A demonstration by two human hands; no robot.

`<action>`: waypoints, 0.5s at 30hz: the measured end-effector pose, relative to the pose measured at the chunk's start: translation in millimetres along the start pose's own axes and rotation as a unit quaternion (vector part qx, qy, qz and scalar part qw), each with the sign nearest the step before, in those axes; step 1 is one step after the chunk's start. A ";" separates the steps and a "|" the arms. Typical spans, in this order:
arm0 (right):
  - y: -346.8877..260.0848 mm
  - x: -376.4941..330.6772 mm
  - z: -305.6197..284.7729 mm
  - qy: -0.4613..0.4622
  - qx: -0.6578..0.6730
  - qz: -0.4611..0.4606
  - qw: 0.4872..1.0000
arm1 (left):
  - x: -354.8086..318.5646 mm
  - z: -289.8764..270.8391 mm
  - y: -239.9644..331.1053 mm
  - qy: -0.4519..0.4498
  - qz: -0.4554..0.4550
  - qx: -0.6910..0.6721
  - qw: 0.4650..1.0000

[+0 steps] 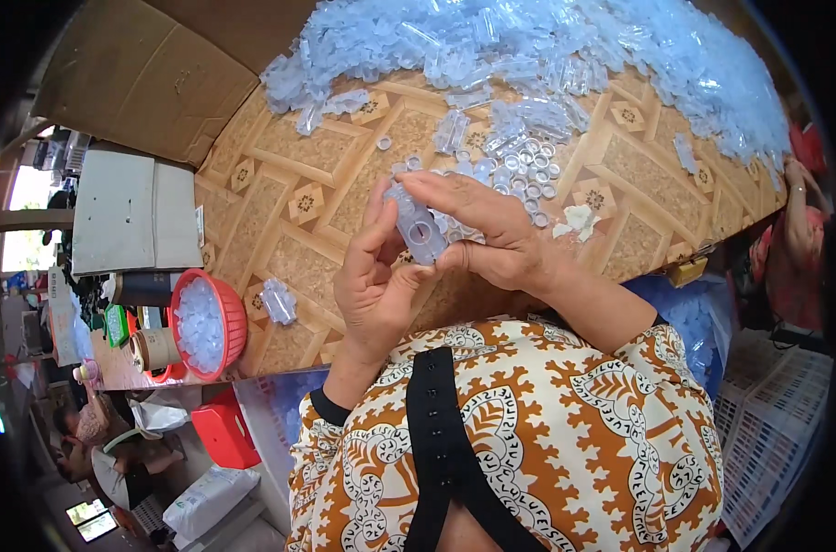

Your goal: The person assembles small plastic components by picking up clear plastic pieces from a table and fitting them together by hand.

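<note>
Between my two hands, above the patterned tabletop (294, 161), is a translucent plastic piece (421, 235) with a round opening facing up. My left hand (372, 281) has its fingers curled round the left side of it. From the right, my right hand (491, 225) grips it between thumb and fingers. Just beyond my right hand lie many small round clear rings (528, 170), some partly covered by the hand. A few clear rectangular plastic pieces (451, 132) lie behind them. A small clear plastic cluster (278, 302) rests left of my left hand.
A large heap of clear plastic parts (547, 41) spreads along the far side. At left stand a red basket (237, 322) of translucent pieces and a cardboard box (142, 78). White scraps (579, 221) lie right. White crates (772, 414) stand at lower right; other people are at both sides.
</note>
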State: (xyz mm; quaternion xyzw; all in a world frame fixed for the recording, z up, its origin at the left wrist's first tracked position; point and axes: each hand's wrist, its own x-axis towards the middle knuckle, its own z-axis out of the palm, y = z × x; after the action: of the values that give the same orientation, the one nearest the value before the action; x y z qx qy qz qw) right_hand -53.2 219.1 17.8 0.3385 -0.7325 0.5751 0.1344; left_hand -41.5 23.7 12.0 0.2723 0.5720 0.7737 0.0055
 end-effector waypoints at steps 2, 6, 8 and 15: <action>0.5 0.0 1.0 0.005 -0.010 -0.015 1.000 | -0.8 -1.0 -2.4 -0.003 0.002 0.003 1.000; 0.7 -1.6 1.2 0.005 -0.052 -0.036 0.998 | -0.6 -2.6 -2.8 -0.012 0.001 0.011 1.000; 0.2 -1.9 0.9 0.010 -0.065 -0.040 0.997 | 1.0 -2.2 0.2 -0.014 -0.010 0.016 1.000; 1.9 -2.6 6.4 0.063 -0.070 -0.021 0.995 | 6.3 4.6 4.9 -0.019 -0.064 -0.005 0.998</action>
State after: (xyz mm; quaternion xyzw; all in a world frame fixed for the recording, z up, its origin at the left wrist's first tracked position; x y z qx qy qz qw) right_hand -51.3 214.3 12.9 0.3069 -0.7539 0.5394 0.2154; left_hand -43.5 28.1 19.9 0.2502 0.5841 0.7693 0.0670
